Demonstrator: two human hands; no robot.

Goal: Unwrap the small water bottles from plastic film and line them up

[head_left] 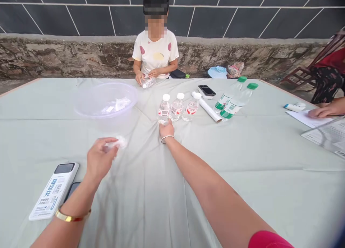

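Atop the table (151,183), one upright bottle (163,110) seems touched

From here I see the small bottles (176,109) clear, white and red; the large bottles (231,108) clear, green and white; the basin (85,108) translucent lilac; the worktop (248,151) pale grey-green; the right sleeve (265,239) bright pink; the wall tiles (151,22) dark grey, crossed by white lines.

Glossy plastic bottles (176,110), matt tablecloth (248,161), rough stone wall (81,57), polished metal bangle (67,217).

Phone case (51,196), bottle labels (176,110): no text legible.
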